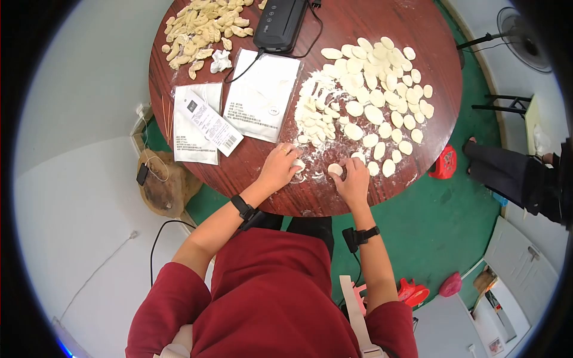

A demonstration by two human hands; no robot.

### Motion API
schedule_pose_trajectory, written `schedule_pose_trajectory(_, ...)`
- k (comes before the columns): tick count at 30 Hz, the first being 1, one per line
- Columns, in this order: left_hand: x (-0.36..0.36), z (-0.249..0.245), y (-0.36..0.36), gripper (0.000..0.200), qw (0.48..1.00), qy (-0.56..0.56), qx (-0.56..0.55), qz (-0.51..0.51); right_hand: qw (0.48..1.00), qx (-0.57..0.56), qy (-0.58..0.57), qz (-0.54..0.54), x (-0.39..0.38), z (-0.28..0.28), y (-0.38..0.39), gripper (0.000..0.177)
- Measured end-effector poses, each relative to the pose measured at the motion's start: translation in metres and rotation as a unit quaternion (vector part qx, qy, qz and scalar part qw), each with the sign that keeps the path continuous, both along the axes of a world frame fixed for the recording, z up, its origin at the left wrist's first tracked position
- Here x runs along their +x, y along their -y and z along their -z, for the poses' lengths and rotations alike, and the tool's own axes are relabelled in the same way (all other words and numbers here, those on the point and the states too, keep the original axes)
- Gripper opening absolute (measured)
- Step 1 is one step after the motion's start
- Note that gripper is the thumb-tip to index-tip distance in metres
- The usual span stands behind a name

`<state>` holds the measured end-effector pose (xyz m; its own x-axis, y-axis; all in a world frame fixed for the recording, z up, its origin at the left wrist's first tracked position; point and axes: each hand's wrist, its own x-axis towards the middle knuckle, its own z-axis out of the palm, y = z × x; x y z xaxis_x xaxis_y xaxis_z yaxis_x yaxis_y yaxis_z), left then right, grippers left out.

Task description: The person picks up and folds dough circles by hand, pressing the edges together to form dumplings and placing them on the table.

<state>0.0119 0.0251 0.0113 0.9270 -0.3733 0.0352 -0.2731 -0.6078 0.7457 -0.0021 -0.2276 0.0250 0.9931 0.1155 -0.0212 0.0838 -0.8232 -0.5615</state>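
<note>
Near the front edge of the round table, my left hand (279, 170) has its fingers curled over a small dough piece (299, 166), partly hidden by them. To its right, my right hand (353, 182) grips a small round dough piece (335, 169) at the thumb side. Its fingertips lie close to another dough disc (358, 156). Beyond both hands, small cut dough lumps (316, 125) sit in scattered white flour (316, 89). Many flattened dough rounds (374, 114) spread over the right side of the table, some overlapping.
A black appliance (280, 24) with a cord stands at the back of the dark wooden table (430, 36). White printed packets (262, 89) lie at left, below a heap of shaped dough pieces (203, 30). A red stool (443, 162) and another person (507, 173) are at right.
</note>
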Motion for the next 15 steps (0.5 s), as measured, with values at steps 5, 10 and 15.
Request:
schedule_pose_trajectory(5, -0.009, 0.004, 0.007, 0.029, 0.994, -0.064, 0.084, -0.036, 0.986, 0.089, -0.136, 0.03, -0.008, 0.007, 0.002, 0.027)
schedule_pose_trajectory(10, -0.008, 0.0, 0.004, 0.024, 0.997, -0.057, 0.023, -0.037, 0.995, 0.096, 0.006, 0.018, -0.008, 0.002, 0.0, 0.023)
schedule_pose_trajectory(15, -0.008, 0.001, -0.006, 0.021, 0.996, 0.077, -0.003, 0.05, 0.994, 0.074, 0.023, -0.074, -0.018, -0.001, 0.0, 0.021)
